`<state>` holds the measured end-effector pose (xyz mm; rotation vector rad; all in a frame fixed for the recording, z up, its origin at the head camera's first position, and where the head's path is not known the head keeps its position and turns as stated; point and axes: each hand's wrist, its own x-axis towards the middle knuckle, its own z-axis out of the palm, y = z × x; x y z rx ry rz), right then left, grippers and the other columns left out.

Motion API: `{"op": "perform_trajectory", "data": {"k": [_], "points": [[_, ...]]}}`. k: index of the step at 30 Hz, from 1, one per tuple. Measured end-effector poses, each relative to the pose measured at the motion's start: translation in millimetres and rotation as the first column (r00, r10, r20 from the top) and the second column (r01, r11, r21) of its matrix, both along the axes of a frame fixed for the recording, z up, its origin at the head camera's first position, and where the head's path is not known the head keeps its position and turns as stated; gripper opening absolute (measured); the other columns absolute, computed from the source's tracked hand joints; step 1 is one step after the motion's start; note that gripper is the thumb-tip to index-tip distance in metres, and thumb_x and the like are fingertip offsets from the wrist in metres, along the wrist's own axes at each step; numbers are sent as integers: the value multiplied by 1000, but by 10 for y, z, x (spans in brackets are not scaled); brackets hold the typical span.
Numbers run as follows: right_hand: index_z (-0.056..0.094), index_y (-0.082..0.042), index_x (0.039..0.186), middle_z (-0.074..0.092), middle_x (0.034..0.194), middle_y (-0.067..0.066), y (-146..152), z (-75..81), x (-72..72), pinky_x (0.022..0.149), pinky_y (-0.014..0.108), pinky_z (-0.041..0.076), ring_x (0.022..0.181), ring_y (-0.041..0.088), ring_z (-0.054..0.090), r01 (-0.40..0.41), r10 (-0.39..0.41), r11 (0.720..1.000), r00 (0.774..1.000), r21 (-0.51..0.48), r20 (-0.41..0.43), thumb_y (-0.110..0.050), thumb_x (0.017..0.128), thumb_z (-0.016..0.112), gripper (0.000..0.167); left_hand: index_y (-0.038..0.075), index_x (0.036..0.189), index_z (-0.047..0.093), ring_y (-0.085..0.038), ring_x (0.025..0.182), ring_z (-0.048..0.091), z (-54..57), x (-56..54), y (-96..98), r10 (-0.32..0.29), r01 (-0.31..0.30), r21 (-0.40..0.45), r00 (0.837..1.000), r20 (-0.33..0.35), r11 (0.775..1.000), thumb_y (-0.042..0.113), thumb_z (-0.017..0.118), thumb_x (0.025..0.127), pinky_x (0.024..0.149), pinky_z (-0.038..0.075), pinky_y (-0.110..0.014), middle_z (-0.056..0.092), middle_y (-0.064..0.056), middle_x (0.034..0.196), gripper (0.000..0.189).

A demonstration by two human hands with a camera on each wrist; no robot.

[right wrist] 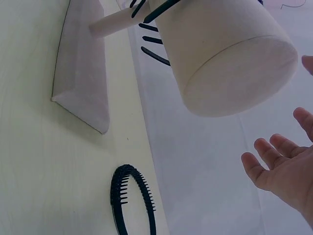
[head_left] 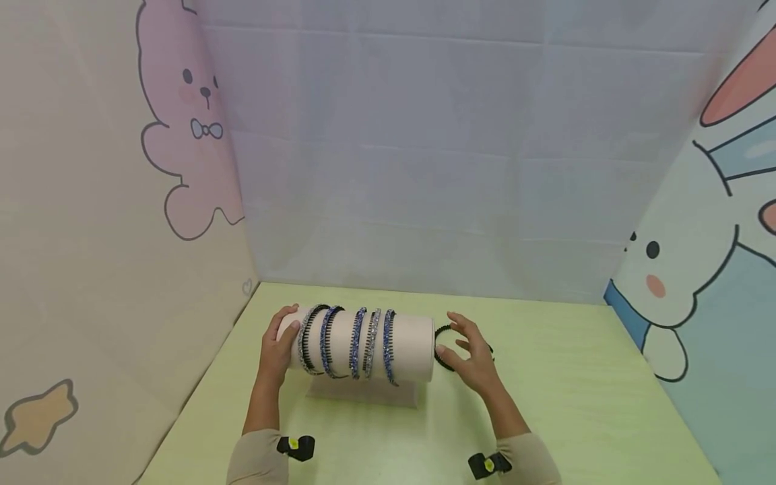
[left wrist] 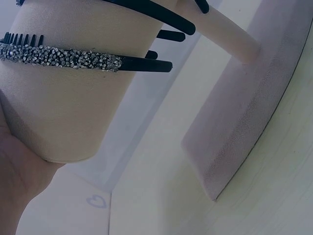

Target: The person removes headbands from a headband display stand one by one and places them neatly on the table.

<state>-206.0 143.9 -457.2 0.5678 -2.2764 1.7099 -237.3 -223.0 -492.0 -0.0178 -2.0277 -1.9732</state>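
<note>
A white padded headband stand (head_left: 415,350) lies as a horizontal cylinder on a pale base (head_left: 364,393). Several toothed headbands are fitted round it, among them a silver glittery headband (left wrist: 73,58) at the left end and a blue glittery headband (head_left: 389,343) furthest right. My left hand (head_left: 277,347) grips the cylinder's left end, thumb across the front. Just off the right end, my right hand (head_left: 475,357) is held up with spread, slightly bent fingers and nothing in them. Below and beyond it, a black toothed headband (right wrist: 115,200) rests on the table.
The light green tabletop (head_left: 576,397) extends to both sides of the stand. A plain pale backdrop (head_left: 388,168) rises behind it. Printed side panels show a pink bear (head_left: 182,128) at left and a white rabbit (head_left: 685,269) at right.
</note>
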Motion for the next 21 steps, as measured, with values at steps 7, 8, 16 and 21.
{"op": "perform_trajectory", "data": {"k": [7, 8, 16, 21], "points": [[40, 11, 132, 33, 136, 31, -55, 225, 72, 87, 65, 31, 117, 51, 35, -60, 63, 997, 995, 38, -78, 3, 79, 63, 58, 7, 125, 49, -19, 104, 47, 3, 2, 3, 7, -7, 4, 1000, -12, 1000, 16, 53, 95, 77, 40, -28, 45, -6, 135, 32], [40, 11, 131, 33, 136, 31, -60, 233, 68, 87, 66, 30, 117, 50, 35, -67, 70, 997, 994, 43, -83, 3, 79, 63, 58, 7, 125, 49, -20, 103, 47, 6, 2, 4, 7, -7, 4, 1000, -10, 1000, 16, 52, 95, 77, 41, -28, 45, -6, 135, 32], [38, 9, 134, 34, 135, 32, -113, 310, 32, 89, 65, 28, 119, 47, 34, -87, 95, 994, 988, 72, -124, -2, 76, 64, 64, 4, 128, 46, -19, 105, 46, 52, 27, 5, -7, 7, 18, 1000, 28, 1000, 11, 50, 96, 79, 40, -28, 42, -7, 138, 33], [36, 10, 134, 33, 136, 32, -178, 378, 16, 89, 66, 27, 120, 49, 32, -107, 117, 991, 984, 83, -132, -5, 75, 65, 68, 1, 127, 45, -18, 106, 44, 205, 126, 56, -10, 10, 13, 1000, 21, 1000, 8, 49, 95, 79, 38, -28, 40, -12, 139, 33]]}}
